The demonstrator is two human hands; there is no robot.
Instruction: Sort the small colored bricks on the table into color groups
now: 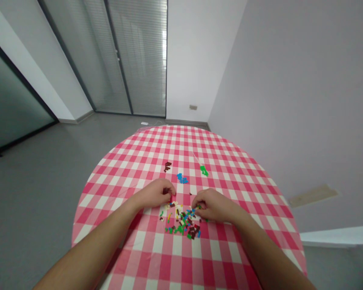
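Grey flooring (39,209) surrounds a round table under a pink-and-white gingham tablecloth (133,161). Beyond it, at 12 o'clock, stands a glass partition with slatted blinds (139,60), and a pale grey wall (290,88) runs along 2 o'clock. On the cloth lies a loose heap of small multicoloured plastic bricks (181,222) in green, brown, cream, blue and yellow. Taking that heap as the centre, a small cluster of dark brown bricks (167,166) sits at 11 o'clock, a cluster of bright blue bricks (182,178) at 12 and a cluster of green bricks (203,170) at 1, each well clear of the others. The left hand (154,194) comes in from 8 o'clock of the table and hovers at the heap's 10 o'clock edge, palm down and knuckles raised. Its curled fingers (171,189) are bunched just above a small red brick (170,199), but whether they have hold of it is hidden. The right hand (213,205) reaches in from 4 o'clock, palm down, at the heap's 2 o'clock edge. Its fingertips (196,204) are drawn together, touching or just over the bricks, and I cannot tell whether they grip any.
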